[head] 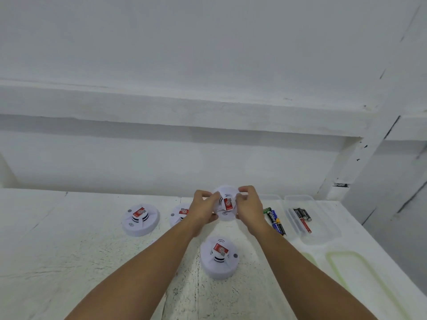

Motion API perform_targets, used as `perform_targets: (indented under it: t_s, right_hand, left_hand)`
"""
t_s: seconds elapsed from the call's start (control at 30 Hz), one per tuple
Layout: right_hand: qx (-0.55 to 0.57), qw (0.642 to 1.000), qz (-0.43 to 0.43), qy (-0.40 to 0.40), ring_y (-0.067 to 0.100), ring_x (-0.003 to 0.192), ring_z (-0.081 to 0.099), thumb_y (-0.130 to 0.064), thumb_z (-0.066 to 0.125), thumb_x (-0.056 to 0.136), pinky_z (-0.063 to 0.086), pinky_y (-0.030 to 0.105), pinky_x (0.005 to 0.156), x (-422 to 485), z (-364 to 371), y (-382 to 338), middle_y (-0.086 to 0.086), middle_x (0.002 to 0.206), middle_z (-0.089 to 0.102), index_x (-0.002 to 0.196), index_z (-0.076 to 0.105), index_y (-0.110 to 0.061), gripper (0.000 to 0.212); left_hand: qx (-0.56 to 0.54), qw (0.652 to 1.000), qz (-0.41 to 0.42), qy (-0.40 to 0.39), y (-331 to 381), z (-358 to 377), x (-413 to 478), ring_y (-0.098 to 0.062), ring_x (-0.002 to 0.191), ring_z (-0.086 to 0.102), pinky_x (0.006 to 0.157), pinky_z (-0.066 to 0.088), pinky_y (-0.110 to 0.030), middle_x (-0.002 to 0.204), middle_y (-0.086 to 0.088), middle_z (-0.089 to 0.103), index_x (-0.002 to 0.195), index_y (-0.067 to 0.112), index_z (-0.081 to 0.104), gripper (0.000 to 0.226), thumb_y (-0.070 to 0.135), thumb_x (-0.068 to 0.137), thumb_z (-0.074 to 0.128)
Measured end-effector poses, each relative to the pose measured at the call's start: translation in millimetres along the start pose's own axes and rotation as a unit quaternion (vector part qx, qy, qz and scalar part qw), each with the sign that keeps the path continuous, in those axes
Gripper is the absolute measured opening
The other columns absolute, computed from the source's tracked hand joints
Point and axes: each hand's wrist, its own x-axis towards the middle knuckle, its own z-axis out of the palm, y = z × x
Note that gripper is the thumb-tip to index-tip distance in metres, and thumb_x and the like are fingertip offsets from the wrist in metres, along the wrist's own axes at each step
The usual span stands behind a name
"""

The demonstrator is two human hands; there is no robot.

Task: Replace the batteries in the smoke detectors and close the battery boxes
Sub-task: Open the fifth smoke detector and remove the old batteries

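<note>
Gripping opposite edges of a smoke detector (225, 204), left hand (203, 209) and right hand (248, 206) hold it aloft (another detector (219, 257) near)

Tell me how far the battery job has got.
Nothing shows as finished; no battery box is visible. The left hand and right hand grip the raised detector. Left to do: the left detector, the half-hidden detector, the near detector. Beside them lie loose batteries and the tray.

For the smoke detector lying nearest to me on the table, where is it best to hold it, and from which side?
Probably its round outer rim, from above, fingers on opposite edges: the nearest smoke detector lies flat on the table, wide rim free all round.
</note>
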Motion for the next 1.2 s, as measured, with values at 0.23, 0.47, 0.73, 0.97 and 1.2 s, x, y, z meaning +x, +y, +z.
perform_targets:
  t_s: [0.23, 0.47, 0.73, 0.97, 1.2]
  right_hand:
    - [0.2, 0.979, 0.012, -0.036, 0.031, 0.095, 0.066, -0.027, 0.053, 0.097, 0.06, 0.04, 0.073, -51.4, -30.5, -4.2, 0.014, 0.103, 0.062, 0.096, 0.056, -0.011, 0.016]
    - [0.178, 0.976, 0.021, -0.12, 0.022, 0.081, 0.056, -0.001, 0.062, 0.084, 0.05, 0.031, 0.062, -111.5, -56.0, 26.4, 0.008, 0.081, 0.056, 0.078, 0.062, -0.011, 0.011]
    - [-0.025, 0.981, -0.071, -0.178, -0.001, 0.097, 0.057, 0.001, 0.064, 0.077, 0.043, 0.008, 0.078, -166.2, -72.2, 64.2, -0.005, 0.106, 0.06, 0.088, 0.07, -0.02, 0.025]
    - [-0.076, 0.97, -0.109, -0.204, -0.009, 0.116, 0.044, -0.008, 0.064, 0.082, 0.052, 0.022, 0.083, -191.9, -70.0, 90.6, -0.017, 0.123, 0.05, 0.092, 0.068, -0.029, 0.024]
    - [-0.152, 0.951, -0.182, -0.198, -0.006, 0.114, 0.043, -0.018, 0.065, 0.083, 0.038, 0.014, 0.087, -196.4, -69.7, 100.3, -0.018, 0.117, 0.044, 0.1, 0.066, -0.033, 0.023]
  left_hand:
    - [-0.001, 0.997, 0.08, -0.005, -6.1, -13.2, -62.3, -0.027, 0.093, 0.068, 0.083, 0.059, -0.034, 0.101, -0.013, 0.065, 0.103, 0.013, 0.056, 0.03, 0.04, 0.093, 0.056]
    - [0.001, 0.981, 0.159, -0.107, -39.1, -32.3, -128.6, -0.017, 0.091, 0.07, 0.074, 0.055, -0.024, 0.097, -0.004, 0.069, 0.092, 0.001, 0.062, 0.027, 0.014, 0.073, 0.076]
    - [-0.038, 0.976, 0.117, -0.178, -98.7, -44.3, -160.3, -0.031, 0.109, 0.065, 0.088, 0.055, -0.033, 0.118, -0.011, 0.066, 0.078, -0.004, 0.058, 0.04, -0.003, 0.048, 0.085]
    - [0.003, 0.984, 0.064, -0.168, -123.4, -48.3, -173.3, -0.025, 0.111, 0.065, 0.092, 0.054, -0.045, 0.125, -0.008, 0.064, 0.082, -0.003, 0.068, 0.037, -0.02, 0.052, 0.082]
    - [0.095, 0.974, 0.088, -0.184, -118.5, -46.6, -185.1, -0.011, 0.116, 0.061, 0.094, 0.052, -0.027, 0.122, 0.009, 0.067, 0.118, 0.014, 0.064, 0.061, -0.013, 0.065, 0.08]
